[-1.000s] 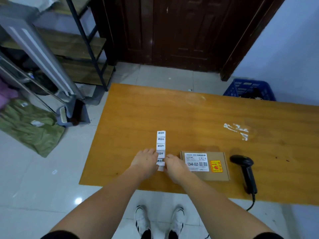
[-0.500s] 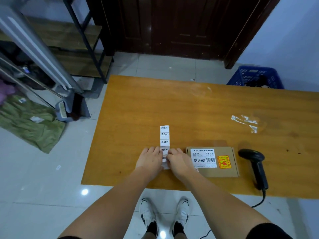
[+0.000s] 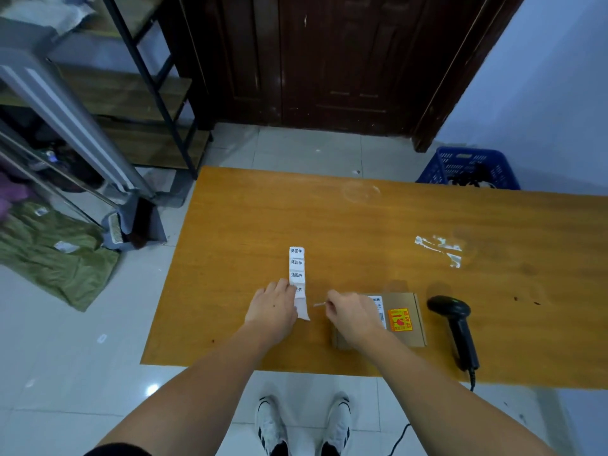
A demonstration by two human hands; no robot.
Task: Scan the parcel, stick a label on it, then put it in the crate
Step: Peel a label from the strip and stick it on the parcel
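Nearest: left hand point(image 3: 274, 312) flat on the near end of the label strip point(image 3: 297, 269), fingers pressing it to the table point(image 3: 250, 225), likely to pin the backing during peeling. Right hand point(image 3: 353, 315) just beside, apart from the left, fingertips pinched on a small white label point(image 3: 318, 304) lifted clear of the strip, over the parcel's near corner. Parcel point(image 3: 403, 319) flat on the table under that wrist, printed face up, ready for sticking. Scanner point(image 3: 455, 324) laid down just right of the parcel, presumably finished with. Farthest: blue crate point(image 3: 468, 166) on the floor beyond the table's far edge, awaiting the parcel.
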